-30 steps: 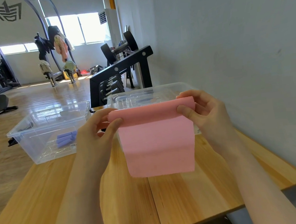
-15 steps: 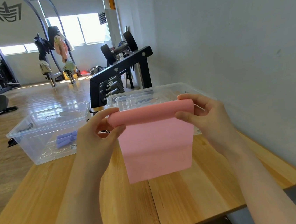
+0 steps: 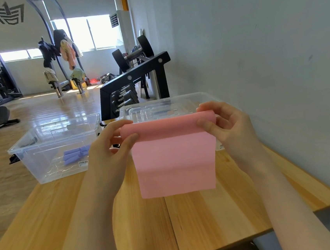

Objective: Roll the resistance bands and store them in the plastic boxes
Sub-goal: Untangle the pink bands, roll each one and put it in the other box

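A pink resistance band [image 3: 174,160] is held up above the wooden table [image 3: 210,217]. Its top is wound into a tight roll and a flat tail hangs down. My left hand [image 3: 110,151] pinches the roll's left end between thumb and fingers. My right hand [image 3: 225,126] pinches the right end the same way. Behind the band stands a clear plastic box [image 3: 158,107] with a clear lid or tray inside. A second clear plastic box [image 3: 40,146] at the left holds rolled purple bands [image 3: 73,154].
A grey wall [image 3: 255,64] runs close along the table's right side. A black dumbbell rack [image 3: 135,83] stands behind the boxes. Gym machines and a wooden floor [image 3: 36,109] lie to the far left. The table's near edge ends at the lower right.
The roll has grown thicker and the hanging pink tail has become shorter as both hands turned the band. The hands stayed in about the same place.
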